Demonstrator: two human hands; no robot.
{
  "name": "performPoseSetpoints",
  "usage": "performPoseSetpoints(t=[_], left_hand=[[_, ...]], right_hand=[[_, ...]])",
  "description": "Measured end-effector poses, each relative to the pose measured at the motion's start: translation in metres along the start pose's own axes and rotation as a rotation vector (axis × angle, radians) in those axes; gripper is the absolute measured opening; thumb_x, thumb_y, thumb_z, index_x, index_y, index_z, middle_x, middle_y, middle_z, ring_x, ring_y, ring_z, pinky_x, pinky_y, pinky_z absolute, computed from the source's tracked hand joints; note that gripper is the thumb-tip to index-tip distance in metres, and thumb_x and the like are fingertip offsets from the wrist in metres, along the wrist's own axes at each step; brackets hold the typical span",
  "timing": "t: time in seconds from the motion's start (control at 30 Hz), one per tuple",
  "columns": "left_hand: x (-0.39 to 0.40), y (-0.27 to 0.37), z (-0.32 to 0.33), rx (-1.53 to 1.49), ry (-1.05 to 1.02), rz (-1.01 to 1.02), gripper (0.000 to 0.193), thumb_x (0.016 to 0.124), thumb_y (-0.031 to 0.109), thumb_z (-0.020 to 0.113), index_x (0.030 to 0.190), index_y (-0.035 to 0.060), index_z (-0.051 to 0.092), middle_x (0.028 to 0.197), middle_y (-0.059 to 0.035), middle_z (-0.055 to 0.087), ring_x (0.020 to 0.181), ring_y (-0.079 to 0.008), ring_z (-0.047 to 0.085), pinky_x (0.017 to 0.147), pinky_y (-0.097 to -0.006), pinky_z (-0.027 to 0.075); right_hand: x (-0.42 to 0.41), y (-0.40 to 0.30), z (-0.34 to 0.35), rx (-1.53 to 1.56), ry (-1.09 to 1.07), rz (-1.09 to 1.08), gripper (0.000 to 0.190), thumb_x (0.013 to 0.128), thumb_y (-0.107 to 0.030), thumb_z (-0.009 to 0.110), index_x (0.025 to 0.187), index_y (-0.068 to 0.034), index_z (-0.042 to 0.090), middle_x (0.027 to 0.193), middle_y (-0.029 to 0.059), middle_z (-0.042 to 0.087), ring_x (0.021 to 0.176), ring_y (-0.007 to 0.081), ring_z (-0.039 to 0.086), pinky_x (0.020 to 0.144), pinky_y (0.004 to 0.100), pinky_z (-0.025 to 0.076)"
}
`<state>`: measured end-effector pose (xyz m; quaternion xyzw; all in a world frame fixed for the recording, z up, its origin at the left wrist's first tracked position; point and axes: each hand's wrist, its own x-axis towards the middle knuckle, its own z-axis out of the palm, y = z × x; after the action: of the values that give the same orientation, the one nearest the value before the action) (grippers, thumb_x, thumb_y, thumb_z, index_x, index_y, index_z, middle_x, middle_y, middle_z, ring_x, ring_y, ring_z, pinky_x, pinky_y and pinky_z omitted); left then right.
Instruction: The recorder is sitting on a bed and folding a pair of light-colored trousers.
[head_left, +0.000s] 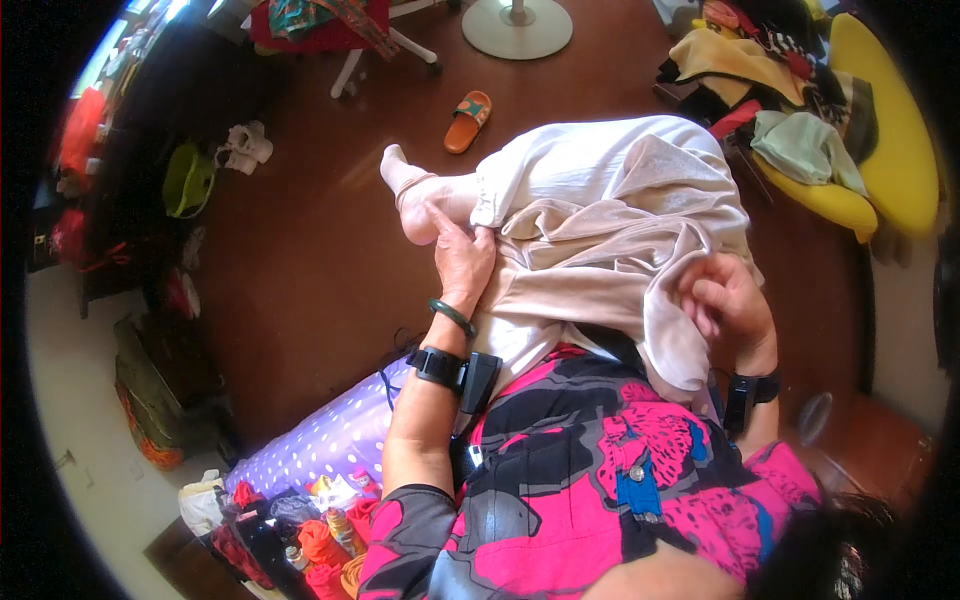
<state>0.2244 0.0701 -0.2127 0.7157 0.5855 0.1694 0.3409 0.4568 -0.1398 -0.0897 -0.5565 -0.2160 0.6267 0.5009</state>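
Observation:
My left hand (463, 259) rests at the bare heel of my crossed foot (422, 204), its index finger stretched along the ankle and the thumb near the trouser cuff (487, 199). A beige velvety garment (577, 289) lies crumpled over my lap, on top of white trousers (577, 161). Beside the garment's right-hand folds, my right hand (712, 292) has curled, slightly blurred fingers; whether they pinch the cloth is unclear. Around the foot's instep runs a thin beige band (411, 187). Black devices are strapped to both forearms, and a dark bangle (452, 318) circles my left wrist.
An orange slipper (466, 122) lies on the brown floor (300, 300). Ahead stand a white round base (517, 30) and a wheeled chair (349, 75). Clothes (739, 64) cover a yellow chair (892, 127) at right. Purple dotted fabric (322, 424) is by my left elbow.

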Motion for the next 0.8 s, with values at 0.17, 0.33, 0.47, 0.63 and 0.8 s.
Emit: performPoseSetpoints(t=[0.17,0.33,0.47,0.63,0.8], left_hand=[[0.006,-0.004,-0.011,0.016,-0.035,0.051,0.077,0.074,0.017,0.056,0.133,-0.0117,0.014,0.072,-0.0189,0.06,0.07,-0.0341,0.061,0.067,-0.0397,0.048],[0.013,-0.009,-0.026,0.071,-0.062,0.129,0.067,0.073,0.013,0.055,0.129,-0.0111,0.025,0.07,-0.0191,0.06,0.069,-0.0338,0.061,0.066,-0.0404,0.048],[0.021,-0.004,-0.038,0.103,-0.172,0.19,0.051,0.073,0.01,0.053,0.117,-0.0098,0.036,0.071,-0.0218,0.06,0.069,-0.036,0.061,0.065,-0.042,0.049],[0.027,-0.012,-0.043,0.17,-0.288,0.168,0.041,0.074,0.007,0.048,0.111,-0.0075,0.038,0.074,-0.0252,0.06,0.071,-0.0393,0.06,0.067,-0.0447,0.048],[0.031,-0.01,-0.045,0.204,-0.328,0.122,0.033,0.073,0.003,0.044,0.105,-0.0049,0.04,0.078,-0.028,0.059,0.076,-0.0429,0.059,0.068,-0.0475,0.047]], right_hand=[[0.0,0.001,-0.001,-0.016,0.024,0.046,0.015,0.083,-0.013,0.057,0.088,0.002,0.058,0.064,0.0082,0.059,0.041,0.0072,0.048,0.037,0.0169,0.037],[-0.001,-0.002,0.002,-0.018,0.039,0.044,0.015,0.083,-0.012,0.057,0.086,0.003,0.059,0.063,0.009,0.059,0.041,0.0076,0.049,0.036,0.0164,0.037],[0.0,-0.007,0.0,-0.041,0.014,0.086,0.017,0.082,-0.014,0.058,0.086,0.003,0.059,0.063,0.0101,0.06,0.042,0.0077,0.05,0.036,0.0161,0.036],[-0.003,-0.006,0.003,0.06,0.013,0.093,0.023,0.08,-0.018,0.063,0.087,0.004,0.059,0.065,0.0115,0.061,0.043,0.0077,0.051,0.037,0.016,0.037],[-0.006,-0.01,0.004,0.062,-0.011,0.126,0.026,0.08,-0.019,0.064,0.087,0.005,0.059,0.066,0.0127,0.061,0.044,0.0081,0.052,0.038,0.016,0.038]])
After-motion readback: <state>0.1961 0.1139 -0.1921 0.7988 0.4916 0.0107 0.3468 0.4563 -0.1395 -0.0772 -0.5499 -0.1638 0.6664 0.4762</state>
